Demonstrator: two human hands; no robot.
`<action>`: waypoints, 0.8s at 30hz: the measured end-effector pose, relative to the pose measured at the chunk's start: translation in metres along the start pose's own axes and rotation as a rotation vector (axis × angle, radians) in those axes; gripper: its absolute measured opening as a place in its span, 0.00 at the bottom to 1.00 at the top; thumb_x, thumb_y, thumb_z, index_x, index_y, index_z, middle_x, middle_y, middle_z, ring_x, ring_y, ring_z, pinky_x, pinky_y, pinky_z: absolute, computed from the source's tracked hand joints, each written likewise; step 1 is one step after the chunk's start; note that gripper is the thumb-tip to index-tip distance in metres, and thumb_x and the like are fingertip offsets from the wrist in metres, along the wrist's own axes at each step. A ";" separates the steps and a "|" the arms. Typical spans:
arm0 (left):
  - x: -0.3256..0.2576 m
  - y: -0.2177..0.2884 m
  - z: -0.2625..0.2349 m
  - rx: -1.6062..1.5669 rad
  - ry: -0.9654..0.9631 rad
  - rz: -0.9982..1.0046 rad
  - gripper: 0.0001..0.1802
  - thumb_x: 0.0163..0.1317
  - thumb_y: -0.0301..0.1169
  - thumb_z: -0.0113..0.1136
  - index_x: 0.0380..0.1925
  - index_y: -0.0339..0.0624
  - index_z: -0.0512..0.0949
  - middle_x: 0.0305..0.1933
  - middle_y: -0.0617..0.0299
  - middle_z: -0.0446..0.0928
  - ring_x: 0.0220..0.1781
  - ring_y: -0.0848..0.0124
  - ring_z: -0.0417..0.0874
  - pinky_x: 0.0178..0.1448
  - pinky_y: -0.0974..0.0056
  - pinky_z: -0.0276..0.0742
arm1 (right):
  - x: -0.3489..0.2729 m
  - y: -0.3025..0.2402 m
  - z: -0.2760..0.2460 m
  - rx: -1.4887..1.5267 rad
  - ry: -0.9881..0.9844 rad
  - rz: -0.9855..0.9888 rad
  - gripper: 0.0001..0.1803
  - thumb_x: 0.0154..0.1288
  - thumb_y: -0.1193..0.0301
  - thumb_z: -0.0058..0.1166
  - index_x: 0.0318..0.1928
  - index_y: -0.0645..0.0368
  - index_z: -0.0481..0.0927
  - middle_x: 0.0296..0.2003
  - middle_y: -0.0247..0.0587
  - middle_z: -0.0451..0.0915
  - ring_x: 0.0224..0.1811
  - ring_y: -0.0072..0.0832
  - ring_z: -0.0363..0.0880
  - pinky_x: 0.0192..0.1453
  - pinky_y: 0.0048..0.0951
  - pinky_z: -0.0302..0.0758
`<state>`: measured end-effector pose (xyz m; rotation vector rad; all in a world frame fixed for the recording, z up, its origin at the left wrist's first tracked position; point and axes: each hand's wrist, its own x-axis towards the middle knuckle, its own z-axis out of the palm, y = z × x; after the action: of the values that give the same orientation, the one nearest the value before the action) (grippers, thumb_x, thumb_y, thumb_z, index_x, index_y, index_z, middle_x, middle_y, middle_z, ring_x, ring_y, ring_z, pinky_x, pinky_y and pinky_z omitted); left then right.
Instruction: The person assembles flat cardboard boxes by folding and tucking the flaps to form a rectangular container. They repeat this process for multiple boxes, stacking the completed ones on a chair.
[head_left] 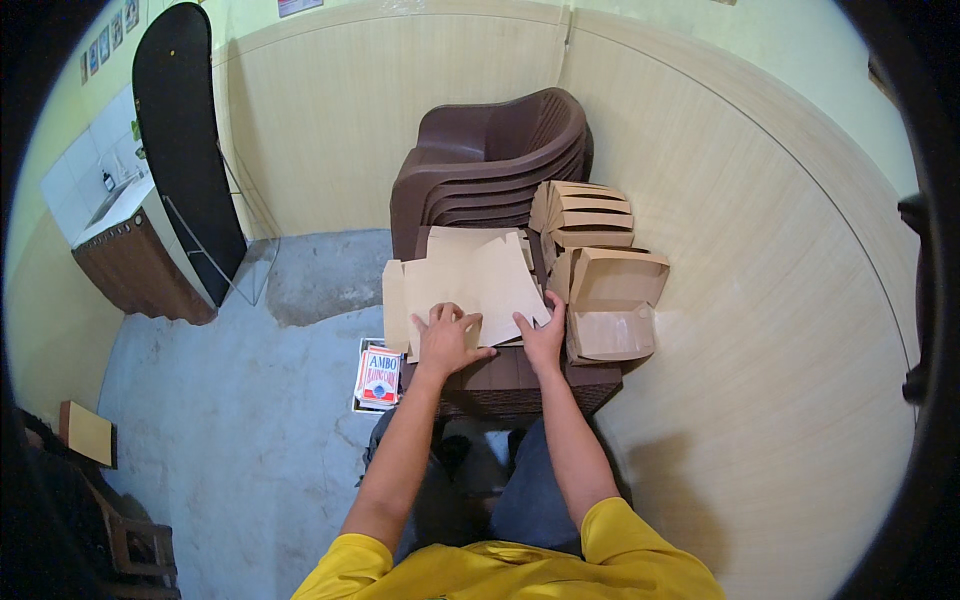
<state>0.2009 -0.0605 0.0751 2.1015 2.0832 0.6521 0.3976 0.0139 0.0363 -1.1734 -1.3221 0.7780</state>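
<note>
Cardboard sheet (450, 275) flat on a brown desk (495, 375)

Plain tan and creased, the sheet lies roughly side to side along its long axis, a narrow flap (394, 305) at its left end. The left hand (447, 340) rests on it, fingers spread. The right hand (543, 342) touches its right corner, thumb apart from fingers; I cannot tell whether it grips.
</note>
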 end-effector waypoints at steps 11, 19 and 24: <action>-0.002 -0.032 -0.010 0.044 -0.003 0.037 0.48 0.45 0.63 0.82 0.64 0.50 0.83 0.68 0.58 0.76 0.77 0.54 0.71 0.87 0.32 0.53 | 0.009 0.015 -0.006 -0.295 -0.230 -0.105 0.21 0.65 0.71 0.70 0.58 0.62 0.88 0.53 0.51 0.90 0.57 0.37 0.88 0.63 0.35 0.80; 0.007 -0.013 0.027 -0.201 0.165 0.290 0.39 0.58 0.59 0.75 0.64 0.47 0.83 0.72 0.49 0.77 0.75 0.49 0.75 0.81 0.43 0.66 | 0.016 0.020 0.007 -0.231 -0.021 -0.003 0.18 0.63 0.70 0.65 0.52 0.64 0.88 0.39 0.48 0.91 0.42 0.42 0.91 0.50 0.41 0.84; 0.017 0.000 0.032 -0.152 0.037 0.230 0.24 0.71 0.51 0.64 0.56 0.47 0.86 0.61 0.55 0.84 0.69 0.54 0.80 0.71 0.44 0.73 | 0.022 0.009 0.005 -0.491 -0.099 0.021 0.20 0.61 0.66 0.69 0.50 0.63 0.87 0.37 0.50 0.91 0.41 0.45 0.91 0.49 0.43 0.84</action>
<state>0.2122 -0.0372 0.0499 2.2748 1.7607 0.8546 0.3977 0.0384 0.0345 -1.5482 -1.6421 0.5433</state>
